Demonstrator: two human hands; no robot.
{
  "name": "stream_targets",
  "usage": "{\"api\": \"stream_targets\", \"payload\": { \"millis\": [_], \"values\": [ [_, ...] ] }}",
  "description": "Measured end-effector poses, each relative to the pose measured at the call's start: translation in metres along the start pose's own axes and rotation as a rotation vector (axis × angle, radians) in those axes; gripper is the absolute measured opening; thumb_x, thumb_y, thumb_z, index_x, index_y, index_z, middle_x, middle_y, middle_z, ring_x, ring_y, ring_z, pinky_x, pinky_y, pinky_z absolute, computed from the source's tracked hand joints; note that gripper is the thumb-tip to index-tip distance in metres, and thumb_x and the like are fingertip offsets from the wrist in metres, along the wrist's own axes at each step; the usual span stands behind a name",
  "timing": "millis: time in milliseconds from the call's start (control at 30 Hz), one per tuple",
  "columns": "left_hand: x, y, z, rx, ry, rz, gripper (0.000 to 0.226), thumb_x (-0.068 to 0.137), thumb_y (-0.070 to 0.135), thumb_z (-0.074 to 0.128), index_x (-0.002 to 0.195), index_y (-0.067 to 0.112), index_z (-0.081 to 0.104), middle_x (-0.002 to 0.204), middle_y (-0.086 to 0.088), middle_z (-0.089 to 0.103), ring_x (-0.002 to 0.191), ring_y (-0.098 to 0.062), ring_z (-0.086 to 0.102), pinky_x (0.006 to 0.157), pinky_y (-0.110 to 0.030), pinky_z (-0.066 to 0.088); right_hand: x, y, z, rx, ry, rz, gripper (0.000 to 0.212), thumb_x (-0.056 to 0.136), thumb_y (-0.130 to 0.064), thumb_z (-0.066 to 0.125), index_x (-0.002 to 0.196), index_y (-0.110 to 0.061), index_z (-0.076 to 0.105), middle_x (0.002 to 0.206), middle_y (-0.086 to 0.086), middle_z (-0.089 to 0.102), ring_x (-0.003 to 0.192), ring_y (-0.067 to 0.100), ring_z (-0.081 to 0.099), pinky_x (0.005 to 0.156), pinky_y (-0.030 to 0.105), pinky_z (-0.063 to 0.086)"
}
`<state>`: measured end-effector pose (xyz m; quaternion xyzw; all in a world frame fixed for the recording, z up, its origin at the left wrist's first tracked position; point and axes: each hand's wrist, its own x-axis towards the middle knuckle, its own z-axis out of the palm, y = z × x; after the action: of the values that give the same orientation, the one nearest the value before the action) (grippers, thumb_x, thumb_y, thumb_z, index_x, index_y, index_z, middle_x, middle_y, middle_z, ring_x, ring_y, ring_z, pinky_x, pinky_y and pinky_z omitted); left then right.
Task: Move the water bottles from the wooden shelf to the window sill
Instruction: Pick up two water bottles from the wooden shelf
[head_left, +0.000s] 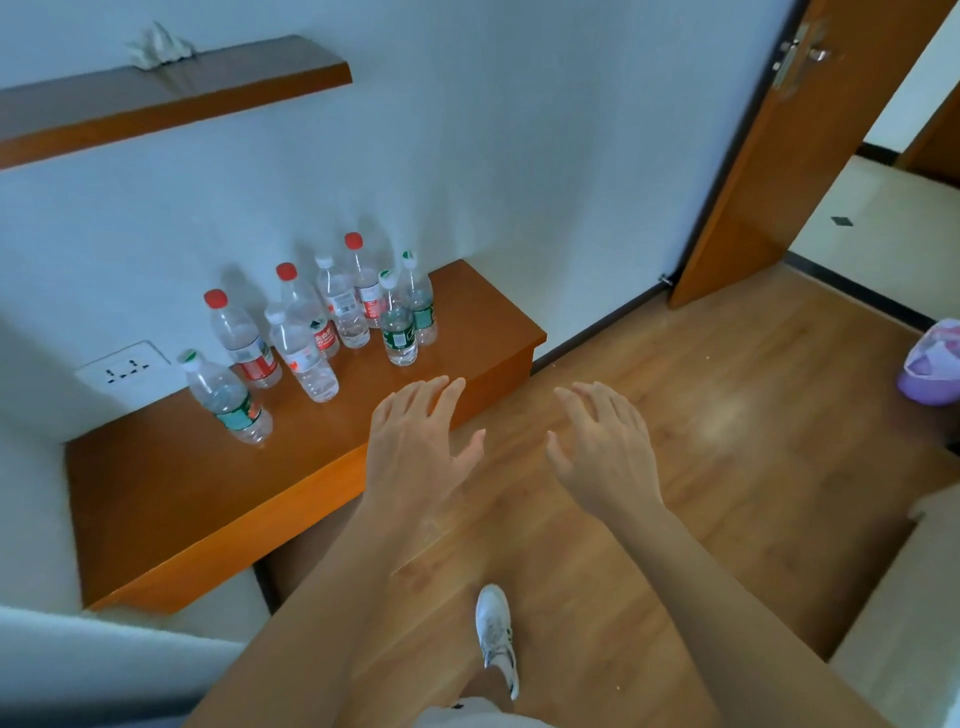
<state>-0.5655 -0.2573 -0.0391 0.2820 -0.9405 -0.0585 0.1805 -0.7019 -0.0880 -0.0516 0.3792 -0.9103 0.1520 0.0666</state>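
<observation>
Several clear plastic water bottles stand on a low wooden shelf (171, 499) against the white wall. Some have red caps, like the one at the left (241, 340), others white caps with green labels, like the nearest one (226, 397) and a short one (398, 327) at the right. My left hand (415, 441) hovers open over the shelf's front edge, just short of the bottles. My right hand (605, 447) is open too, held over the floor to the right of the shelf. Neither hand touches a bottle. No window sill is in view.
A higher wooden wall shelf (171, 98) holds a white crumpled item. A wall socket (124, 369) sits behind the bottles. An open wooden door (779, 171) is at the right, a purple bin (932, 364) on the wood floor, and my white shoe (496, 634) below.
</observation>
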Motion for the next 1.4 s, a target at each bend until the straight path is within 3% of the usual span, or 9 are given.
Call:
{"api": "stream_targets", "payload": {
  "millis": [300,567,700,800,933,1133,1267,1400],
  "values": [
    [0.148,-0.03,0.054,-0.02,-0.063,-0.074,0.062,0.089,0.063,0.043,0.142,0.032,0.041,0.145,0.008,0.049,0.134,-0.015,0.043,0.111,-0.044,0.039,0.171,0.019,0.033,0.022,-0.003,-0.026,0.051,0.091,-0.045,0.045,0.135,-0.021,0.053,0.136,0.005,0.058,0.132,0.024,0.049,0.107,0.047,0.044],
    [0.205,-0.058,0.077,-0.089,0.042,-0.188,0.055,0.085,0.048,0.063,0.133,0.025,0.052,0.134,0.002,0.058,0.124,-0.017,0.054,0.105,-0.039,0.041,0.272,0.026,0.082,0.08,-0.102,-0.09,0.051,0.092,-0.046,0.048,0.137,-0.024,0.052,0.14,0.002,0.055,0.135,0.023,0.046,0.11,0.048,0.043],
    [0.211,-0.074,0.093,-0.081,0.049,-0.344,0.054,0.086,0.054,0.054,0.131,0.024,0.056,0.133,0.004,0.059,0.125,-0.016,0.053,0.102,-0.046,0.049,0.321,0.026,0.11,0.136,-0.146,-0.21,0.052,0.091,-0.043,0.054,0.139,-0.023,0.052,0.14,0.002,0.055,0.134,0.022,0.047,0.11,0.043,0.043],
    [0.216,-0.081,0.105,-0.036,0.054,-0.521,0.054,0.084,0.053,0.063,0.131,0.03,0.053,0.135,0.007,0.058,0.126,-0.016,0.052,0.107,-0.043,0.044,0.362,0.023,0.131,0.196,-0.205,-0.321,0.055,0.091,-0.041,0.056,0.141,-0.022,0.05,0.141,0.002,0.055,0.133,0.021,0.047,0.111,0.041,0.042],
    [0.224,-0.075,0.116,-0.023,0.106,-0.718,0.056,0.081,0.045,0.07,0.132,0.026,0.053,0.132,0.004,0.059,0.122,-0.016,0.056,0.099,-0.04,0.047,0.41,0.015,0.152,0.305,-0.344,-0.502,0.057,0.091,-0.042,0.059,0.143,-0.023,0.046,0.142,0.0,0.053,0.133,0.019,0.048,0.11,0.043,0.044],
    [0.237,-0.06,0.132,0.016,0.2,-0.994,0.06,0.082,0.051,0.067,0.133,0.026,0.048,0.134,0.003,0.058,0.12,-0.019,0.057,0.093,-0.04,0.054,0.453,0.002,0.183,0.411,-0.524,-0.75,0.063,0.086,-0.052,0.065,0.141,-0.028,0.047,0.139,-0.005,0.058,0.125,0.016,0.056,0.103,0.027,0.037],
    [0.242,-0.064,0.144,-0.098,0.164,-1.23,0.074,0.081,0.064,0.061,0.143,0.033,0.035,0.147,0.005,0.047,0.131,-0.019,0.048,0.098,-0.041,0.052,0.471,-0.009,0.202,0.44,-0.663,-0.764,0.073,0.083,-0.064,0.061,0.146,-0.032,0.04,0.147,-0.006,0.049,0.131,0.016,0.049,0.104,0.03,0.04],
    [0.248,-0.081,0.163,-0.305,0.174,-1.279,0.083,0.076,0.062,0.068,0.144,0.037,0.028,0.148,0.008,0.043,0.131,-0.014,0.047,0.099,-0.035,0.051,0.479,-0.022,0.226,0.5,-0.79,-0.779,0.085,0.076,-0.079,0.053,0.147,-0.036,0.033,0.152,-0.01,0.041,0.136,0.013,0.042,0.105,0.028,0.036]
  ]
}}
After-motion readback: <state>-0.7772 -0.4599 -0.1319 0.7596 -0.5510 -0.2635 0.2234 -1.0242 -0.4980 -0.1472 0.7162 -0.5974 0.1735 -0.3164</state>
